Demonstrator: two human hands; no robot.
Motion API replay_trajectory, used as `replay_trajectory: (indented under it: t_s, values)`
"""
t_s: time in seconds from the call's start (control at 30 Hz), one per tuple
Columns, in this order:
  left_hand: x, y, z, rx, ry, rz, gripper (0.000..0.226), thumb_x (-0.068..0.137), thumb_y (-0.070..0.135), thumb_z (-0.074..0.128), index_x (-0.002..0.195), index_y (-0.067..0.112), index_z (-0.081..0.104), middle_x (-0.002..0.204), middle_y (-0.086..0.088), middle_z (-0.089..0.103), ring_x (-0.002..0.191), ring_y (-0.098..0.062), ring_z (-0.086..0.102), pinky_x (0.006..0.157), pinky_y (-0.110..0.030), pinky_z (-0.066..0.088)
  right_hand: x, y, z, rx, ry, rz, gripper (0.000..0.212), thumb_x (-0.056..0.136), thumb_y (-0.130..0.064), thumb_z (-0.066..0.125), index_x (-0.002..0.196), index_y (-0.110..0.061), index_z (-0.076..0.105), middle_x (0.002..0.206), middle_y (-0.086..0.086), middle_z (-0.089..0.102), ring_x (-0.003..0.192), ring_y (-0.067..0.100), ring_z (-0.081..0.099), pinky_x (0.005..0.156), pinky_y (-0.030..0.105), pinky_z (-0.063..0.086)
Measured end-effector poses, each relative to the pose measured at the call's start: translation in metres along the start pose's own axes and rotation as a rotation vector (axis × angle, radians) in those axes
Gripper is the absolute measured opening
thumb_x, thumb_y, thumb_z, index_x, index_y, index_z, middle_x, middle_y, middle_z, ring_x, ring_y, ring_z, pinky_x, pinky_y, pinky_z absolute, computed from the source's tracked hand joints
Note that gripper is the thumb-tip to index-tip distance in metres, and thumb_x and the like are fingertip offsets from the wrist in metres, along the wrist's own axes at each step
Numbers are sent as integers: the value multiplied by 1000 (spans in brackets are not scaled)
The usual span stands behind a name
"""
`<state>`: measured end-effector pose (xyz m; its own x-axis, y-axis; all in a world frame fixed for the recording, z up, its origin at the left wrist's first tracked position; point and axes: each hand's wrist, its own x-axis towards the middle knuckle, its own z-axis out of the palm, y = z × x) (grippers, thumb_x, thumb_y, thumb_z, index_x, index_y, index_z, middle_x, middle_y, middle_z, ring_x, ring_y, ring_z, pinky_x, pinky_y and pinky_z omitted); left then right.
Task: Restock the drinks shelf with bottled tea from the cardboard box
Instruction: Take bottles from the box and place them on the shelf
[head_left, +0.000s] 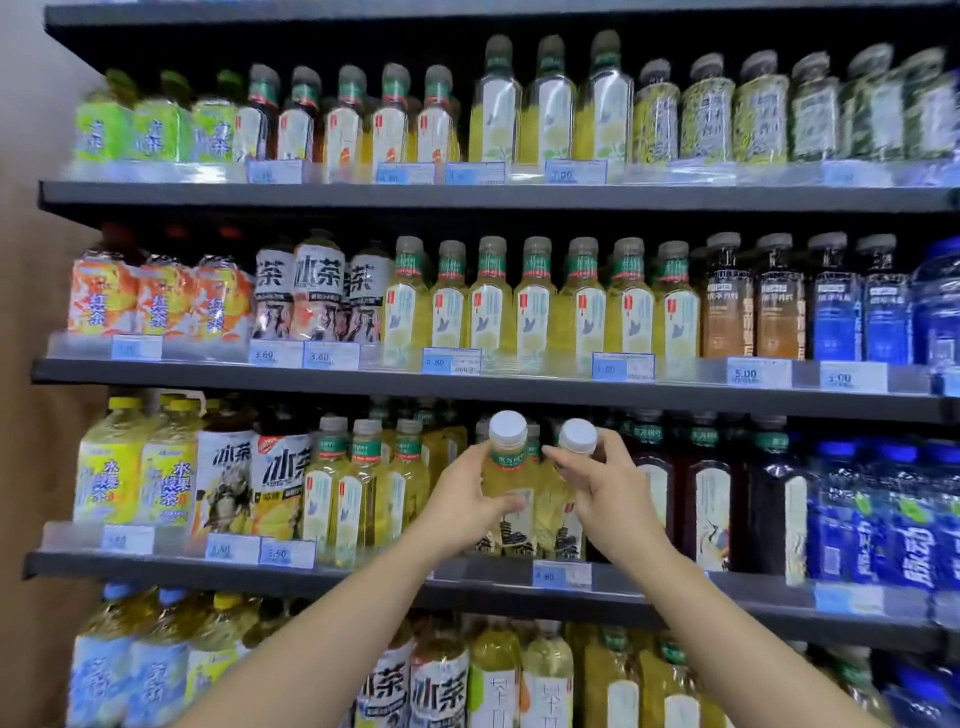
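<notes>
Two white-capped bottles of pale yellow tea stand side by side at the front of the third shelf (363, 571) from the top. My left hand (470, 499) wraps around the left tea bottle (506, 467). The right tea bottle (563, 499) is gripped near its neck by my right hand (608, 486). Both bottles are upright or nearly so, with their bases at the shelf's front edge. The cardboard box is out of view.
Bottled drinks fill four dark shelves. Yellow tea bottles (363, 483) stand left of my hands, dark tea bottles (706, 488) right, blue water bottles (883, 509) far right. Price tags (561, 574) line the shelf edges. A beige wall (31, 467) borders the left.
</notes>
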<state>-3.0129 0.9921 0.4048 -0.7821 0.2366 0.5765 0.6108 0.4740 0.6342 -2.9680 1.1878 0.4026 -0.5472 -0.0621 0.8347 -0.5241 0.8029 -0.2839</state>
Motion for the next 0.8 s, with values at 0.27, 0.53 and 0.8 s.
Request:
replay_trajectory:
  t_s: [0.27, 0.53, 0.8]
  values:
    - [34, -24, 27, -30, -194, -110, 49, 85, 21, 81, 124, 33, 54, 120, 22, 59, 104, 3, 60, 100, -27, 49, 18, 40, 23, -24, -55, 151, 37, 100, -11, 55, 128, -33, 66, 124, -2, 47, 100, 4, 55, 83, 15, 41]
    - [47, -32, 45, 148, -136, -126, 78, 83, 44, 78, 149, 17, 46, 140, 1, 58, 121, -16, 60, 106, -37, 49, -4, 73, 58, -132, -119, 178, 59, 101, -24, 52, 150, -47, 28, 156, 7, 25, 124, 25, 51, 96, 34, 48]
    - [38, -42, 56, 209, -23, -63, 76, 91, 40, 71, 155, 18, 36, 155, -4, 43, 143, -20, 41, 117, -40, 37, -27, 77, 72, -45, -102, 373, 96, 87, -33, 72, 152, -42, 3, 122, -1, 57, 99, 16, 60, 80, 34, 55]
